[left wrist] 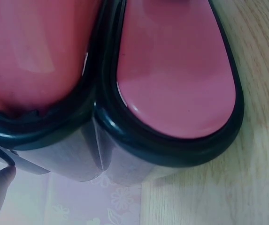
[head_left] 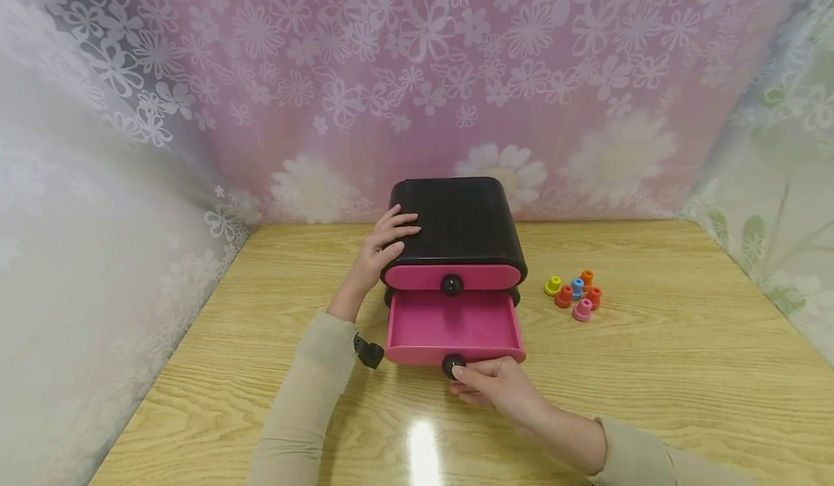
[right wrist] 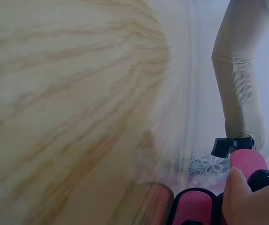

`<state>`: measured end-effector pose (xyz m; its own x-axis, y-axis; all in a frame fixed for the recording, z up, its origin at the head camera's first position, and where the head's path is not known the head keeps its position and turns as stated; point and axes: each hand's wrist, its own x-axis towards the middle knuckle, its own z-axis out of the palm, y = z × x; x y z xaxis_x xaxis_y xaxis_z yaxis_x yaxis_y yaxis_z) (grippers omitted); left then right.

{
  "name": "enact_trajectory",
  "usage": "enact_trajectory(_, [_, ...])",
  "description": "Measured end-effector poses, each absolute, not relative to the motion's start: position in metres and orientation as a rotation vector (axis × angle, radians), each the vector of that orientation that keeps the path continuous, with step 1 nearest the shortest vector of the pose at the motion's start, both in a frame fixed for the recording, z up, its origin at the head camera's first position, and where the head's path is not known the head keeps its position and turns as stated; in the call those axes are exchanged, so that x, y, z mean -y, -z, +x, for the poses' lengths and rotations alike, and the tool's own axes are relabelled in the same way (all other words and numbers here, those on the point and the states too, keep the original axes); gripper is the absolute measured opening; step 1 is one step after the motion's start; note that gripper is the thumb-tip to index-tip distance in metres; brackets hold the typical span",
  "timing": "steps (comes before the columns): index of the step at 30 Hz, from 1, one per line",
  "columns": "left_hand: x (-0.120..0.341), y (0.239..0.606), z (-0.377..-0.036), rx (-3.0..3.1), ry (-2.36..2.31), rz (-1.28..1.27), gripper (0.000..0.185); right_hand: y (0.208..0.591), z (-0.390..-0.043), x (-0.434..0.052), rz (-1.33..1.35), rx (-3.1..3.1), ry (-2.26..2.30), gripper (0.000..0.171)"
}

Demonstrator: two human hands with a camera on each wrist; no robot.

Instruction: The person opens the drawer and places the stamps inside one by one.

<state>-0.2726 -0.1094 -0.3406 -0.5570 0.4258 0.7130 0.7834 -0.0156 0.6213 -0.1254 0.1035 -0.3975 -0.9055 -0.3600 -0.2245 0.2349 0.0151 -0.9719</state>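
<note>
A black chest of drawers [head_left: 456, 218] with pink fronts stands on the table. Its top drawer [head_left: 417, 277] is closed, while the drawer below it [head_left: 456, 319] is pulled out and looks bare inside. My right hand [head_left: 502, 392] pinches the round black knob [head_left: 452, 365] of that pulled-out drawer. On the upper left of the chest rests my left hand [head_left: 381, 243], fingers spread over the edge onto the top. The left wrist view shows a closed lower drawer front [left wrist: 179, 70] close to the table; the head view hides it.
Several small coloured cone-shaped pieces [head_left: 583, 310], in yellow, blue, orange, red and pink, stand to the right of the chest on the wooden table [head_left: 684, 370]. Flowered cloth [head_left: 423, 73] hangs behind and at both sides. A black wrist mount [head_left: 369, 352] sits at the left cuff.
</note>
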Motion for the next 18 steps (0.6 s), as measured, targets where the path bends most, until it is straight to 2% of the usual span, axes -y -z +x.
enact_trajectory(18, [0.108,0.3396,-0.2728,1.945,1.611,-1.256,0.034,0.401,-0.127,-0.1087,-0.14,-1.904,1.875,0.041])
